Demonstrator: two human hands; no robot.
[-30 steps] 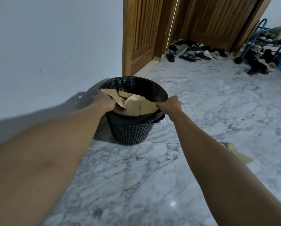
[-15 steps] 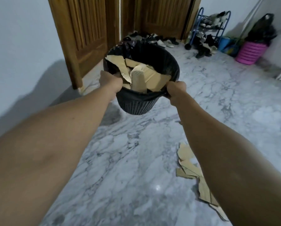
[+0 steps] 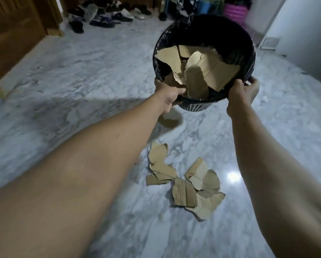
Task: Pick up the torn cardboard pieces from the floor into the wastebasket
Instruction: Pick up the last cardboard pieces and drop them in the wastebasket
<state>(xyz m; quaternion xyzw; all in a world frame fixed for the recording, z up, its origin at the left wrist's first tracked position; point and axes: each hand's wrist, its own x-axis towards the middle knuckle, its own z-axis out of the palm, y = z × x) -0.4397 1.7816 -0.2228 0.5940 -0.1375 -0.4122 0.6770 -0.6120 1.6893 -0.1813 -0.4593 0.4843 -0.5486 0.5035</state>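
Two hands hold the wastebasket point(image 3: 245, 51) in the air above the floor point(image 3: 81, 71). The left hand point(image 3: 170, 96) is clamped on the near-left rim; the right hand point(image 3: 242, 94) is clamped on the near-right rim. The basket is black, lined with a black bag, and tilted with its opening toward the camera. Several torn cardboard pieces point(image 3: 206, 69) sit inside it, some reaching rim level. More pieces point(image 3: 185, 185) lie on the marble floor in a loose cluster, below and nearer than the basket, between the two forearms. One further piece point(image 3: 170, 120) lies on the floor just under the left hand. Shoes point(image 3: 107, 15) lie along the far wall beside a wooden door point(image 3: 12, 34).
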